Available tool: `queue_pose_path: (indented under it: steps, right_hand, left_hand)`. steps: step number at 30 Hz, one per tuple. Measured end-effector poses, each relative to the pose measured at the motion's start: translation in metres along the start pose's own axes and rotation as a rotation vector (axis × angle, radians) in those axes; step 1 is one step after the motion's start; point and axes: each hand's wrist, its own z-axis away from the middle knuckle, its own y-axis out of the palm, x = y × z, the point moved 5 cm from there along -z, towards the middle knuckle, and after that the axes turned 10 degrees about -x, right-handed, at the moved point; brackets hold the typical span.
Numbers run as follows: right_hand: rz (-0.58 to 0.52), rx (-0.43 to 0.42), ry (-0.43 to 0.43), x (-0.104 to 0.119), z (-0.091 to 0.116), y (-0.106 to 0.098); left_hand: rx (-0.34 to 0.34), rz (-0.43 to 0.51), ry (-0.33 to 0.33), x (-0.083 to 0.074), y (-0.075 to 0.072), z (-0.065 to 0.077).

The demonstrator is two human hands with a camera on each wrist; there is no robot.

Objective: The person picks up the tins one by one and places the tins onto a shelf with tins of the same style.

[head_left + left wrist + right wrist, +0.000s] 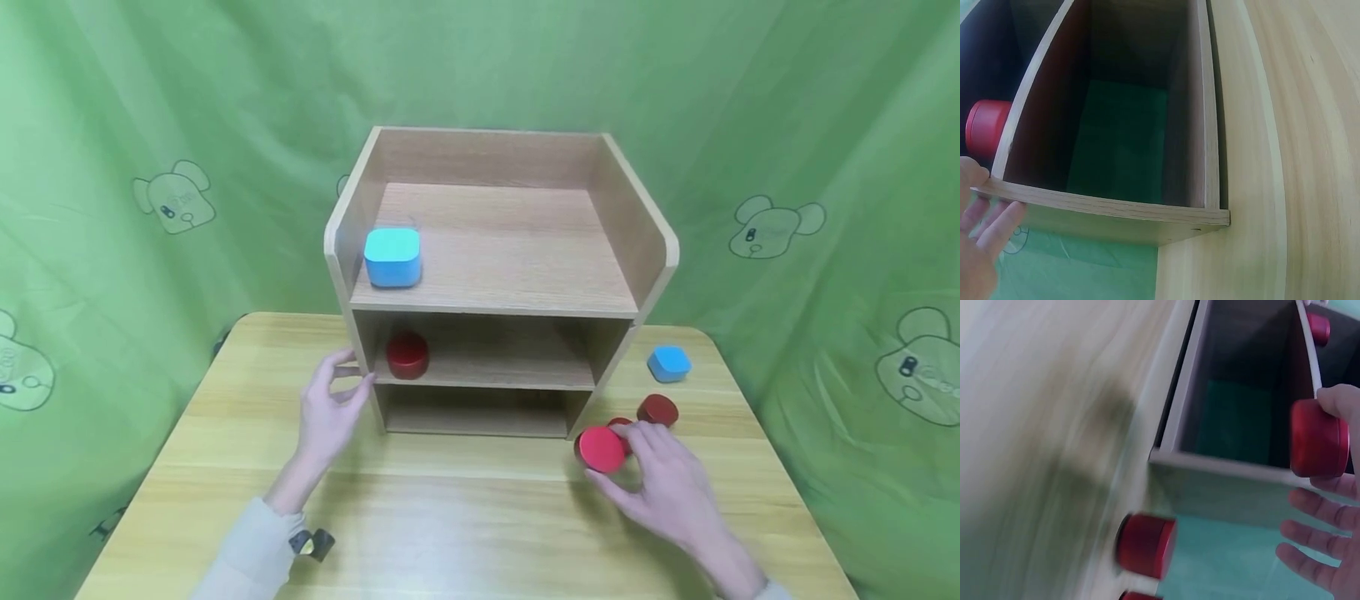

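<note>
With thumb and index finger my right hand [663, 479] pinches a round red tin [601, 450], held off the table in front of the shelf unit's right side. In the right wrist view this red tin [1317, 439] sits between thumb and index while the other fingers extend. My left hand [330, 408] holds the left side panel of the wooden shelf unit [491, 308], thumb at its front edge and fingers on the outer face [991, 222]. Another red tin [407, 356] stands at the left of the middle shelf. A blue rounded block [392, 258] sits on the top shelf's left.
Right of the unit, two more red tins stand on the table [465, 517]: one [658, 410] in plain sight, the other [621, 423] partly hidden by the right hand and held tin. A second blue block [669, 364] lies farther back. Green curtains surround the table.
</note>
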Motion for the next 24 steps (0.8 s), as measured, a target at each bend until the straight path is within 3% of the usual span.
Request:
queue_pose_path:
  steps: [17, 24]
  right_hand:
    - [-0.084, -0.104, -0.005, 0.049, -0.032, 0.011]
    - [-0.081, -0.096, 0.003, 0.066, -0.046, 0.019]
  left_hand:
    - [-0.004, 0.011, 0.028, -0.001, -0.001, 0.002]
    - [-0.004, 0.015, 0.022, 0.001, -0.001, 0.0]
